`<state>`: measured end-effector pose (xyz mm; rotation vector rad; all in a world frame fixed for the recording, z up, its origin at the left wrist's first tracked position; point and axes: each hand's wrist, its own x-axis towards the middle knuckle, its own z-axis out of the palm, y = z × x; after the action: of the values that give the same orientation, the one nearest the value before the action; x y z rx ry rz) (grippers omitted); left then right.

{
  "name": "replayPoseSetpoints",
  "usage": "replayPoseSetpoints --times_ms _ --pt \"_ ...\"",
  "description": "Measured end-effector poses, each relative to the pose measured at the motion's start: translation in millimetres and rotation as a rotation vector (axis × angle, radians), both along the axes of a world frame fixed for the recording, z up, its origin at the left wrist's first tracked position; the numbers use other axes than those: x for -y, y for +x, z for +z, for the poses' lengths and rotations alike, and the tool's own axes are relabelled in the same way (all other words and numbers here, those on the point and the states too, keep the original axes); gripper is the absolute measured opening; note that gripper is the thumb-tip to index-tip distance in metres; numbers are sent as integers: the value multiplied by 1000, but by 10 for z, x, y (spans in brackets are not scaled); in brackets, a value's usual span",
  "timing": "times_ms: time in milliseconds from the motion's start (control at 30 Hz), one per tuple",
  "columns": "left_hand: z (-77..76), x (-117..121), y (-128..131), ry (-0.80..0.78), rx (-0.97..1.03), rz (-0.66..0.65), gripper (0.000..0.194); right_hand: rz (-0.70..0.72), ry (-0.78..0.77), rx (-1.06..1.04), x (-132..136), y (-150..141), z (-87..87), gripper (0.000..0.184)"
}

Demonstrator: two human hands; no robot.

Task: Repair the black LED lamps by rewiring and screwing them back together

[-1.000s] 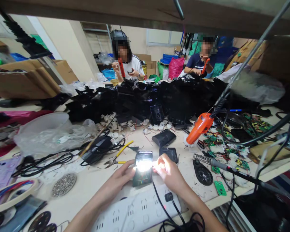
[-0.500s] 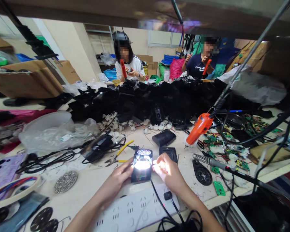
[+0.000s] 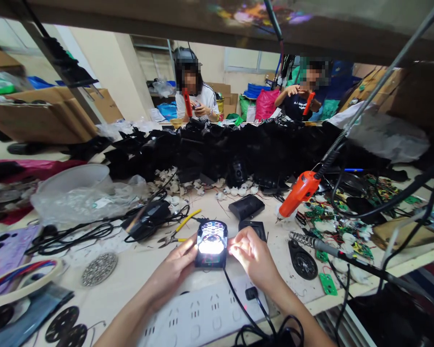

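Note:
A small black lamp (image 3: pixel 211 245) glows bright white between my two hands, with a patterned round-cell panel at its top end. My left hand (image 3: pixel 181 258) grips its left side, fingers along the edge. At the right edge my right hand (image 3: pixel 251 250) has curled fingers, thumb and forefinger pinched against the casing; the exact contact is hidden by glare. A black cable (image 3: pixel 235 289) runs from the lower end of the lamp over a white power strip (image 3: pixel 202 313). Just beyond lie yellow-handled pliers (image 3: pixel 181 229) and black casings (image 3: pixel 246 207).
An orange electric screwdriver (image 3: pixel 299 193) hangs at the right. Near it lie a soldering iron (image 3: pixel 332 248), green circuit boards (image 3: pixel 327 283) and a black round-ended part (image 3: pixel 303 260). Black parts (image 3: pixel 217 149) are heaped across the back. Two people sit opposite.
The lamp tilts slightly, so its patterned top panel shows more clearly. Both my hands keep their places on it. The co-worker at right has changed hand position.

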<state>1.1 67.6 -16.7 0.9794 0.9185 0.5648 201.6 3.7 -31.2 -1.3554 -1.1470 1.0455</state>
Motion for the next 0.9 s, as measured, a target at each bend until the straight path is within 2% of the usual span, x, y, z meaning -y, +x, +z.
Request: replayPoseSetpoints --times_ms 233,467,667,900 --pt "-73 -15 -49 -89 109 7 69 8 -2 -8 3 -24 53 13" --pt "-17 2 -26 -151 198 33 69 8 18 -23 -13 -62 146 11" --pt "-54 -6 -30 -176 243 61 71 9 31 -9 -23 -72 136 9" --pt "-93 -29 -25 -180 249 62 63 7 33 -5 -9 -68 152 7"
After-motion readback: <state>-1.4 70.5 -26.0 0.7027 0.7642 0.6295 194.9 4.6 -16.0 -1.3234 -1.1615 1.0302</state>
